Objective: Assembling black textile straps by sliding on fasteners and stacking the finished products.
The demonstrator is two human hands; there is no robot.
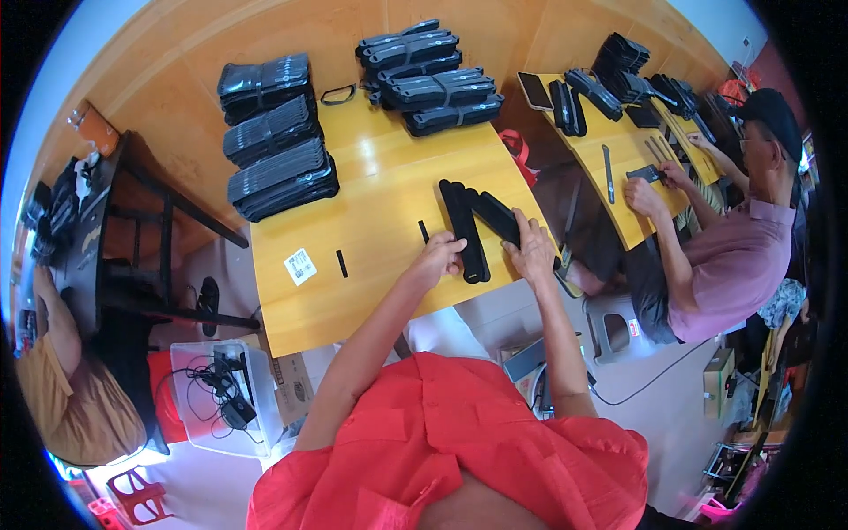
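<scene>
Black strips [473, 225] on table [371, 212]; left hand [435, 258], right hand [533, 247] fingers pressed atop.

Bundled black stacks [281, 132], a phone [534, 90] (face up), a white label [300, 266].

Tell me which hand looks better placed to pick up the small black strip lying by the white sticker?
Probably the left hand. The small black strip lies on the yellow table to its left, beside the white sticker, while the right hand rests farther away on the long black pieces.
</scene>
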